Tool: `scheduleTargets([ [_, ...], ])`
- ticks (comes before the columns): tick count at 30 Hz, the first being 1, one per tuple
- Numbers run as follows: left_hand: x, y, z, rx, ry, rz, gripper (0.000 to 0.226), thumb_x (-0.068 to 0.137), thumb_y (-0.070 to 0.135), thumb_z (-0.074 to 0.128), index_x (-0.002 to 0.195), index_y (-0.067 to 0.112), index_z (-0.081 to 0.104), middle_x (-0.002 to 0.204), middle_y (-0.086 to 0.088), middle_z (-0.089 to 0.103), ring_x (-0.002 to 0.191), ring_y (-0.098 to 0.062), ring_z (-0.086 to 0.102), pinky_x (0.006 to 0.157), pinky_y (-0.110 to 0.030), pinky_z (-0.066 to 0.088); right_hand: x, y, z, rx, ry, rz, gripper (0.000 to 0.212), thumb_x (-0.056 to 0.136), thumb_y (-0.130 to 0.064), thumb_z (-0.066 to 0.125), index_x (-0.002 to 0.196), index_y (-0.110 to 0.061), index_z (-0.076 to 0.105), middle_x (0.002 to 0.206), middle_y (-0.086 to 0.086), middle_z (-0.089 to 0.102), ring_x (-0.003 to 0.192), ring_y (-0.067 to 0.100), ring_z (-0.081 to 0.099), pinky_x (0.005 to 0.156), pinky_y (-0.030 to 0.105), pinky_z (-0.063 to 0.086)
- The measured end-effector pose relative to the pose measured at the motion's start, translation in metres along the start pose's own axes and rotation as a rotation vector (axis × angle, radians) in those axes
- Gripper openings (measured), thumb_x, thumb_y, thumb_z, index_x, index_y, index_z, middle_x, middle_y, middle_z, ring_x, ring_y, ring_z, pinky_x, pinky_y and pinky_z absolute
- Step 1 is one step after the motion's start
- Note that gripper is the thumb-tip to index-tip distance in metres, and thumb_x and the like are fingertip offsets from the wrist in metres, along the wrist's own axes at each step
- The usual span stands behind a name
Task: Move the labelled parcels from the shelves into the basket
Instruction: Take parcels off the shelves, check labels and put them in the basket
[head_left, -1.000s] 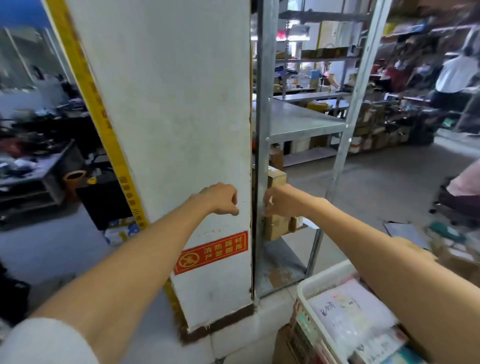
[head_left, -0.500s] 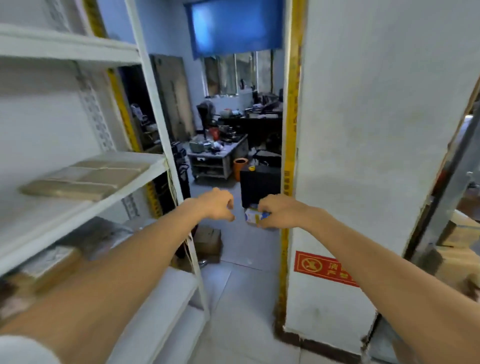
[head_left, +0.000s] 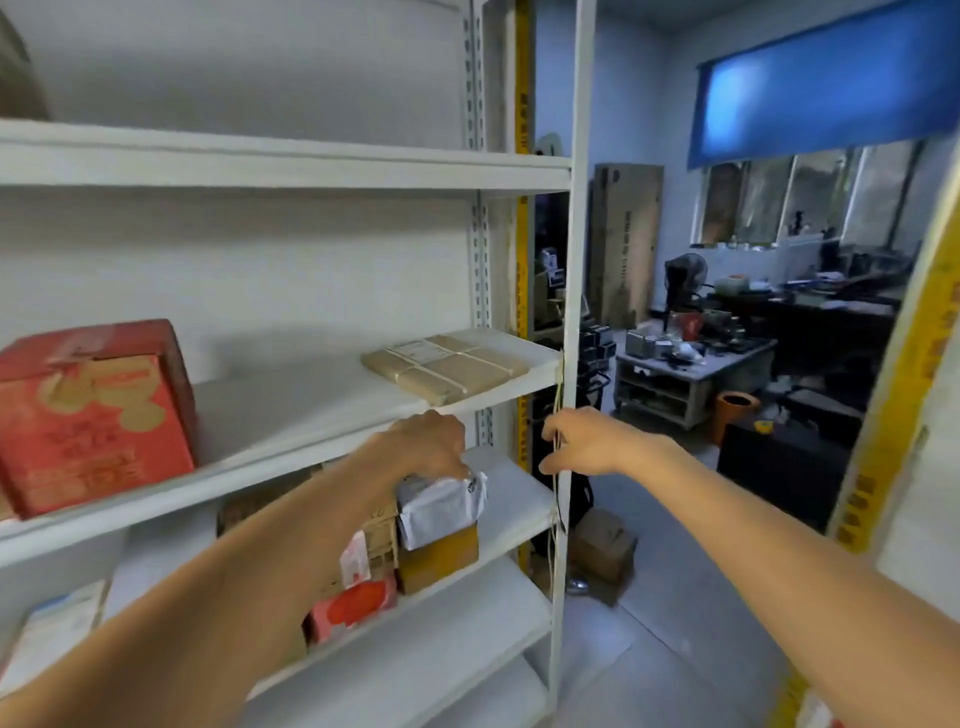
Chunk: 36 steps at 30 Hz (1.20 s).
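White metal shelving fills the view, and its front post (head_left: 571, 312) is our marker. Left of the post, on the middle shelf (head_left: 291, 415), lies a flat brown-paper parcel (head_left: 447, 366), taped crosswise with a white label on top. Far left of the post, same shelf, stands a red carton (head_left: 93, 415). That shelf's front lip runs just above the left hand (head_left: 431, 447), crowding it from above.

One shelf down, left of the post, the left hand curls its fingers over the top of the grey parcel (head_left: 441, 506) and grips it. The parcel is a soft, crinkled plastic bag, shiny, with dark print at one corner. It sits on a plain brown box (head_left: 441, 558), with red and white packs (head_left: 353, 603) jammed in beside.

The right hand (head_left: 587, 441) hovers right at the post, fingers loosely curled by a thin cord (head_left: 557, 493) hanging there; whether it pinches the cord, I cannot tell. Right of the post are a cluttered tabletop (head_left: 696, 371) and an orange bin (head_left: 735, 415).
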<state>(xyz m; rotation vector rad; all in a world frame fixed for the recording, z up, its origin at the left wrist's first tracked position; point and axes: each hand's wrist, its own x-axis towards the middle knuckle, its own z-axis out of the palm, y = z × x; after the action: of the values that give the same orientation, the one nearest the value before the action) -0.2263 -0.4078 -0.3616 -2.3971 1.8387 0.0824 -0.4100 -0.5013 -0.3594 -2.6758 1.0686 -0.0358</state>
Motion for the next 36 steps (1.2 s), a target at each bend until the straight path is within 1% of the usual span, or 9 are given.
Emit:
scheduleTargets([
  [3, -0.003, -0.013, 0.01, -0.018, -0.02, -0.07, 0.045, 0.086, 0.039, 0.063, 0.125, 0.017, 0.057, 0.121, -0.004, 0.061, 0.104, -0.023, 0.059, 0.087, -0.033, 0.051, 0.033, -0.009, 0.004, -0.104, -0.066, -0.106, 0.043, 0.088, -0.032, 0.068, 0.12, -0.006, 0.056, 0.119, 0.016, 0.058, 0.102, 0.028, 0.058, 0.089, 0.041, 0.05],
  [8, 0.017, -0.033, -0.008, -0.047, 0.013, -0.179, 0.047, 0.087, 0.037, 0.063, 0.129, 0.017, 0.054, 0.126, -0.005, 0.057, 0.11, -0.025, 0.056, 0.087, -0.032, 0.047, 0.084, -0.018, -0.016, -0.156, -0.046, -0.24, 0.05, 0.089, -0.034, 0.065, 0.13, -0.012, 0.047, 0.123, 0.008, 0.053, 0.108, 0.026, 0.054, 0.089, 0.037, 0.048],
  [12, 0.053, -0.048, -0.028, -0.09, 0.021, -0.247, 0.053, 0.087, 0.036, 0.065, 0.135, 0.02, 0.049, 0.134, -0.005, 0.051, 0.117, -0.025, 0.052, 0.092, -0.031, 0.043, 0.136, -0.011, -0.029, -0.186, -0.013, -0.279, 0.03, 0.088, -0.033, 0.066, 0.107, -0.015, 0.052, 0.108, 0.005, 0.057, 0.096, 0.022, 0.055, 0.077, 0.034, 0.047],
  [19, 0.095, -0.073, -0.047, -0.13, 0.07, -0.324, 0.047, 0.087, 0.038, 0.065, 0.129, 0.02, 0.053, 0.131, -0.005, 0.053, 0.115, -0.027, 0.054, 0.092, -0.032, 0.044, 0.205, 0.01, -0.045, -0.237, -0.024, -0.281, 0.05, 0.088, -0.037, 0.065, 0.129, -0.011, 0.052, 0.124, 0.009, 0.056, 0.111, 0.026, 0.054, 0.092, 0.037, 0.048],
  [22, 0.108, -0.079, -0.048, -0.149, 0.062, -0.36, 0.048, 0.086, 0.039, 0.066, 0.128, 0.02, 0.054, 0.131, -0.005, 0.053, 0.115, -0.027, 0.054, 0.09, -0.032, 0.044, 0.23, 0.015, -0.055, -0.22, -0.036, -0.293, 0.045, 0.088, -0.036, 0.063, 0.127, -0.014, 0.053, 0.122, 0.009, 0.057, 0.108, 0.026, 0.055, 0.086, 0.035, 0.047],
  [26, 0.129, -0.087, -0.044, -0.184, 0.075, -0.411, 0.048, 0.087, 0.037, 0.065, 0.128, 0.017, 0.055, 0.129, -0.007, 0.057, 0.113, -0.026, 0.056, 0.091, -0.031, 0.045, 0.26, 0.024, -0.057, -0.221, -0.06, -0.298, 0.041, 0.088, -0.037, 0.061, 0.122, -0.016, 0.057, 0.119, 0.007, 0.059, 0.105, 0.025, 0.058, 0.091, 0.039, 0.049],
  [31, 0.146, -0.086, -0.035, -0.219, 0.046, -0.525, 0.05, 0.086, 0.039, 0.066, 0.128, 0.015, 0.054, 0.128, -0.007, 0.057, 0.112, -0.027, 0.057, 0.095, -0.037, 0.047, 0.288, 0.038, -0.055, -0.242, -0.087, -0.324, 0.051, 0.087, -0.052, 0.062, 0.124, -0.016, 0.056, 0.12, 0.005, 0.059, 0.106, 0.025, 0.058, 0.092, 0.039, 0.05],
  [35, 0.159, -0.088, -0.031, -0.253, 0.078, -0.596, 0.052, 0.09, 0.04, 0.06, 0.134, 0.016, 0.049, 0.133, -0.008, 0.052, 0.116, -0.027, 0.053, 0.094, -0.036, 0.046, 0.312, 0.051, -0.051, -0.208, -0.077, -0.337, 0.024, 0.093, -0.046, 0.056, 0.091, -0.022, 0.057, 0.107, 0.006, 0.057, 0.096, 0.027, 0.06, 0.08, 0.036, 0.051],
  [36, 0.163, -0.088, -0.03, -0.267, 0.084, -0.608, 0.051, 0.09, 0.04, 0.059, 0.135, 0.017, 0.048, 0.134, -0.008, 0.051, 0.116, -0.027, 0.053, 0.094, -0.036, 0.046, 0.319, 0.054, -0.049, -0.187, -0.059, -0.333, 0.023, 0.095, -0.043, 0.052, 0.09, -0.021, 0.055, 0.108, 0.009, 0.053, 0.096, 0.028, 0.06, 0.079, 0.037, 0.049],
])
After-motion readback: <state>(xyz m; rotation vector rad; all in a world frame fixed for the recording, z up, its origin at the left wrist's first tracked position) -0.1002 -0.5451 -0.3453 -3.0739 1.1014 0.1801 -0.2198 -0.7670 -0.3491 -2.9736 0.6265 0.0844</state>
